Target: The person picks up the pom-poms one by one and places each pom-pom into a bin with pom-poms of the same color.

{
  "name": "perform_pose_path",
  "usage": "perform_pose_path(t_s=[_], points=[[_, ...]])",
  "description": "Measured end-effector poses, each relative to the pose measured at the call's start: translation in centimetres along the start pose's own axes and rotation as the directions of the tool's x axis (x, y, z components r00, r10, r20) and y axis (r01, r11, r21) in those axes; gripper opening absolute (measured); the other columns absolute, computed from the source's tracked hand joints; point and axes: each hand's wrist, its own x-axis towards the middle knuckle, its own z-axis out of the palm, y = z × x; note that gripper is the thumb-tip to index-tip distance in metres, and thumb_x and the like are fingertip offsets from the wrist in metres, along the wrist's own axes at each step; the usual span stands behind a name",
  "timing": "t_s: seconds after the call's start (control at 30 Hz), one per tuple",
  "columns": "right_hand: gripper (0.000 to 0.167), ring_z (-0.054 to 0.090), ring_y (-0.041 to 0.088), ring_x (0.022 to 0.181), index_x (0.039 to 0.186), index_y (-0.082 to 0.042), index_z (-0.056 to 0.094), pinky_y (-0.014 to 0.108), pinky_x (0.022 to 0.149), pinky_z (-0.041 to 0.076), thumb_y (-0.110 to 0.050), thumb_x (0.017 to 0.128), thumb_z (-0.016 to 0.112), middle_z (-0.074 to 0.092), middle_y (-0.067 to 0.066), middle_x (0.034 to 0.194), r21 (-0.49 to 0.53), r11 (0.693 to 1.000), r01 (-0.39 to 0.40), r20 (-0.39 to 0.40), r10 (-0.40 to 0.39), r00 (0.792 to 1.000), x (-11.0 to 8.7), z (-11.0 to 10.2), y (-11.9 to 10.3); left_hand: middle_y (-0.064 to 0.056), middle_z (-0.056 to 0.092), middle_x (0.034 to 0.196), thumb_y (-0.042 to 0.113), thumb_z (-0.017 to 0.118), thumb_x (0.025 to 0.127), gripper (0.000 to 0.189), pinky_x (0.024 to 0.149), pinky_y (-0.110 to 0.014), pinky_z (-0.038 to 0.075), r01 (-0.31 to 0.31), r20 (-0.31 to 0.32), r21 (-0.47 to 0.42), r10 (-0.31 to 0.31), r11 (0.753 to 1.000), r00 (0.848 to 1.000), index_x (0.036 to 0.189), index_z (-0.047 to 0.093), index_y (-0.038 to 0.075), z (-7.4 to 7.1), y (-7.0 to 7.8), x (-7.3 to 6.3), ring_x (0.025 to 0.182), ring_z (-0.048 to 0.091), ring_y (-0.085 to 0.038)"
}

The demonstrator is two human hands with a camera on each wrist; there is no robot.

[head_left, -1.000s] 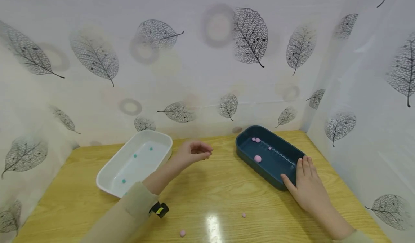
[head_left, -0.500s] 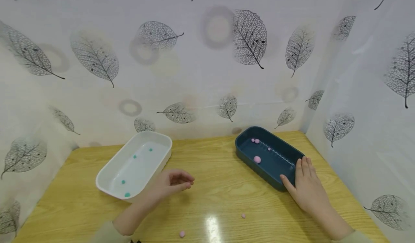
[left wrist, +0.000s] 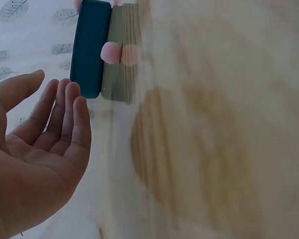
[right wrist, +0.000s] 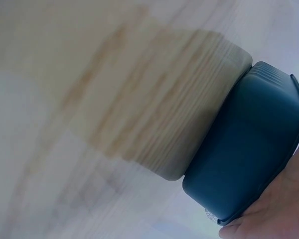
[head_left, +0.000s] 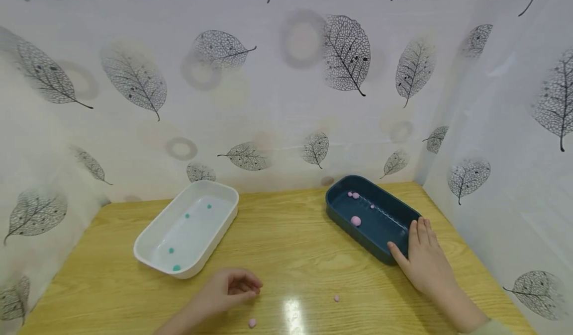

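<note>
My left hand (head_left: 233,290) is over the near middle of the table, its fingers loosely bent with nothing between them. In the left wrist view, the palm (left wrist: 40,164) shows empty. A small pink ball (head_left: 252,322) lies on the table just below that hand, and a smaller pink ball (head_left: 336,298) is farther right. My right hand (head_left: 427,260) rests on the near right corner of a dark blue tray (head_left: 362,235), fingers straight over its rim and thumb along the near side. Several pink balls of different sizes, the largest a round pink ball (head_left: 355,221), lie inside this tray.
A white tray (head_left: 215,243) stands at the left, holding several small green pieces, one green piece (head_left: 176,268) near its front end. The wooden table (head_left: 277,225) meets a leaf-patterned curtain (head_left: 277,101) at the back and sides.
My left hand has moved back toward the table's near edge and somewhat left, away from between the trays. The right hand stays on the dark blue tray.
</note>
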Motion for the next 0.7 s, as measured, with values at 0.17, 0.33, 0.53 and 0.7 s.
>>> perform_pose_path(t_s=[0.17, 0.33, 0.53, 0.7], points=[[0.097, 0.009, 0.061, 0.158, 0.153, 0.029, 0.02, 0.073, 0.127, 0.02, -0.053, 0.11, 0.047, 0.012, 0.05, 0.164, 0.0, 1.0, 0.001, -0.003, -0.001, 1.0, 0.0, 0.1, 0.0, -0.018, 0.077, 0.107, 0.009, 0.073, 0.099, 0.02, 0.082, -0.018, 0.061, 0.02, 0.04, 0.007, -0.021, 1.0, 0.999, 0.114, 0.074, -0.003, 0.3, -0.6, -1.0, 0.093, 0.07, 0.002], [0.097, 0.008, 0.061, 0.158, 0.154, 0.029, 0.019, 0.073, 0.127, 0.019, -0.052, 0.11, 0.048, 0.011, 0.05, 0.164, -0.001, 1.0, -0.007, 0.008, 0.007, 1.0, 0.0, 0.0, 0.0, -0.011, 0.077, 0.107, 0.013, 0.08, 0.094, 0.025, 0.083, -0.02, 0.062, 0.004, 0.06, 0.023, -0.005, 1.0, 0.998, 0.115, 0.075, 0.001, 0.5, -1.1, -1.6, 0.094, 0.069, 0.0], [0.096, 0.009, 0.061, 0.158, 0.153, 0.029, 0.02, 0.074, 0.126, 0.021, -0.052, 0.11, 0.049, 0.011, 0.05, 0.164, 0.002, 1.0, -0.011, 0.011, 0.011, 1.0, 0.0, -0.1, -0.1, -0.007, 0.078, 0.109, 0.019, 0.081, 0.096, 0.024, 0.083, -0.022, 0.062, -0.147, 0.116, 0.201, 0.126, 0.968, 0.985, 0.116, 0.075, 0.008, 0.4, -1.4, -1.9, 0.099, 0.068, 0.001], [0.097, 0.007, 0.061, 0.158, 0.154, 0.029, 0.018, 0.074, 0.127, 0.018, -0.052, 0.11, 0.048, 0.01, 0.05, 0.164, 0.005, 1.0, -0.014, 0.023, 0.014, 1.0, 0.0, 0.0, 0.0, 0.0, 0.077, 0.11, 0.02, 0.077, 0.099, 0.018, 0.083, -0.021, 0.06, -0.204, 0.166, 0.273, 0.163, 0.94, 0.973, 0.116, 0.075, 0.013, 0.4, -1.3, -1.8, 0.1, 0.064, 0.004]])
